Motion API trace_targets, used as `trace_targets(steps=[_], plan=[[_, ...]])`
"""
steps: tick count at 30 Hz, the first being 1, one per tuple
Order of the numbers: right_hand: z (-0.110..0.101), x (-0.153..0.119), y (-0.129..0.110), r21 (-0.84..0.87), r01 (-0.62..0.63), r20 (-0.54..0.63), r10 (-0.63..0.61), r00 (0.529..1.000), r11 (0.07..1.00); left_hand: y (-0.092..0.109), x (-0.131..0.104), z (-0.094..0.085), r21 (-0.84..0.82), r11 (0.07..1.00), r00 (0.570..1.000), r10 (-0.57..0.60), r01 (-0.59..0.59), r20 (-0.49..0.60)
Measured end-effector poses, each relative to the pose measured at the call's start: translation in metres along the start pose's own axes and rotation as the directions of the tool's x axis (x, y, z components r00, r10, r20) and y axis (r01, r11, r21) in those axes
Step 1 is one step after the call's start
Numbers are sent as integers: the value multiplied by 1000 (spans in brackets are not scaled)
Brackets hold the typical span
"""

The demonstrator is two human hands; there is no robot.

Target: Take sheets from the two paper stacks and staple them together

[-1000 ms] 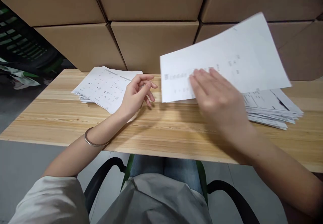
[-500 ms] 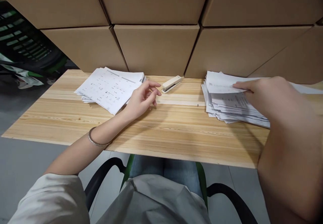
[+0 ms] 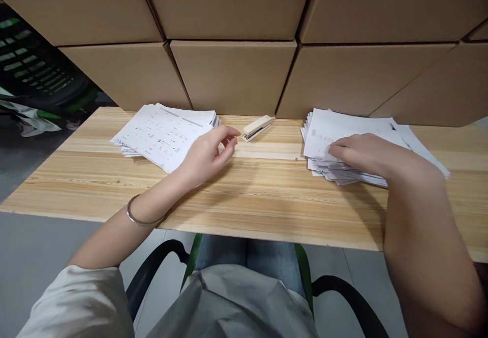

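Head view | hands apart | right hand over right paper pile, seemingly settling its top sheet; grip unclear | left hand empty, loosely curled, beside left paper pile, near stapler | all on table | shifting one sheet calls for pinching its edge

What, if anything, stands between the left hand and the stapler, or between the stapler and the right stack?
Nothing visible in either gap. The stapler lies just past the fingertips of the left hand. The left stack is off to the side, and the right hand is over the right stack.
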State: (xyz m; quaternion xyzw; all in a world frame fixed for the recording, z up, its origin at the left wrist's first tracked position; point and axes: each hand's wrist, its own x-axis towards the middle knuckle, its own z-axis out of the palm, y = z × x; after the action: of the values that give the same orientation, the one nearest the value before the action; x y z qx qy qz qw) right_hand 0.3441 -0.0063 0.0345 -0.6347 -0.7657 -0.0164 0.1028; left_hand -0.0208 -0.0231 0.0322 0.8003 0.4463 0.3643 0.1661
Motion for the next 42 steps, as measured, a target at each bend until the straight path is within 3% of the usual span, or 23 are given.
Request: trace_targets(steps=[1, 3, 7, 10, 13, 17, 21, 24, 27, 32, 38, 42], plan=[[-5, -1, -11, -8, -114, 159, 114, 981, 993, 2, 1, -6, 86, 996, 999, -7, 10, -33], [-12, -1, -31, -118, -188, 212, 210, 954, 975, 2, 4, -18, 190, 976, 987, -82, 108, -136], [-5, 5, -44, -341, -109, 105, 153, 983, 934, -10, 7, -43, 356, 890, 942, -189, 284, -277], [9, 7, -45, -389, -136, -132, 91, 987, 911, -22, 5, -57, 483, 795, 928, -276, 366, -249], [19, 3, -68, -274, 32, -413, -147, 899, 961, -30, 3, -63, 577, 701, 896, -423, 419, -135], [33, -4, -118, -190, 339, -388, -388, 836, 921, -39, 3, -61, 621, 659, 857, -513, 424, -40], [52, -4, -146, -197, 456, -383, -496, 779, 868, -50, 4, -61, 552, 730, 901, -422, 403, -100], [64, -2, -149, -168, 495, -371, -520, 770, 852, -50, 5, -64, 516, 748, 897, -431, 418, -102], [69, -2, -146, -93, 502, -331, -502, 799, 860, -47, 5, -66, 512, 717, 862, -496, 473, -102], [73, -2, -144, -26, 484, -286, -470, 835, 875, -49, 0, -61, 472, 774, 903, -407, 422, -140], [74, -1, -145, -42, 489, -271, -481, 833, 871, -52, -2, -57, 371, 813, 892, -433, 449, -132], [74, -2, -145, -50, 489, -254, -485, 837, 871, -45, -1, -53, 399, 809, 900, -417, 431, -127]])
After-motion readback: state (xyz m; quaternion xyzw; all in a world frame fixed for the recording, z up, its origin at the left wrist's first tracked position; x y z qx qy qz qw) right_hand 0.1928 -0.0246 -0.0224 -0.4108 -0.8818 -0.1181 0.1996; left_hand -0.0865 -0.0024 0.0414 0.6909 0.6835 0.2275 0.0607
